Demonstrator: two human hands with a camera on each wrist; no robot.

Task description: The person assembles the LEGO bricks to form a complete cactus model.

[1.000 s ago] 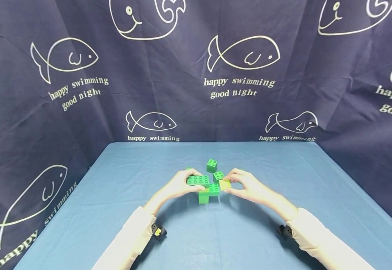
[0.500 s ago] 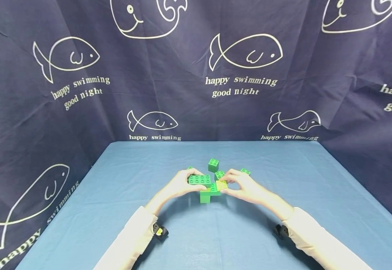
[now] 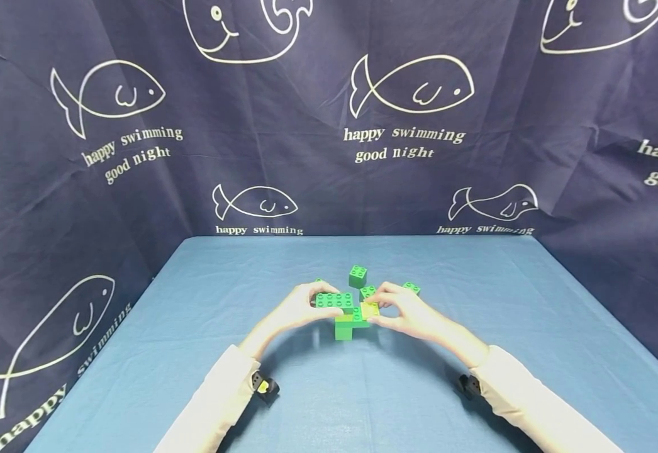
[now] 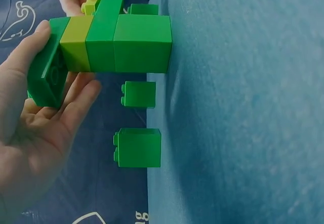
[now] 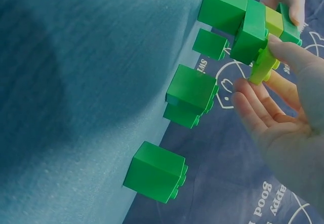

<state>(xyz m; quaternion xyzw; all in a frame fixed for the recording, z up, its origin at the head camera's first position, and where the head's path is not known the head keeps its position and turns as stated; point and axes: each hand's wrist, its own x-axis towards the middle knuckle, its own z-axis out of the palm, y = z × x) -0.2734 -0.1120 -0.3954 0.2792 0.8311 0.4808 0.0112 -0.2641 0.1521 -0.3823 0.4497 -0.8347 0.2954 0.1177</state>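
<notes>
My left hand (image 3: 297, 309) holds a long green toy brick (image 3: 333, 301) at the top of a small stack, thumb in front and fingers behind. Beneath that brick come a yellow-green brick (image 4: 76, 42), a green brick (image 4: 104, 34) jutting out to the right, and a green base brick (image 4: 144, 44) at the table. Between thumb and fingertips, my right hand (image 3: 414, 309) pinches a thin yellow brick (image 5: 263, 64). This yellow brick sits over the right end of the jutting green brick, right at its studs.
Loose green bricks lie behind the stack: one at the back (image 3: 358, 276), one nearer (image 3: 367, 292), one past the right hand (image 3: 411, 287), and one mostly hidden behind the left hand. Dark fish-print cloth (image 3: 329, 126) surrounds the blue table (image 3: 329, 402).
My right hand has brought the yellow brick leftward from beside the stack to over the jutting green brick's right end. My left hand keeps its hold on the long green brick.
</notes>
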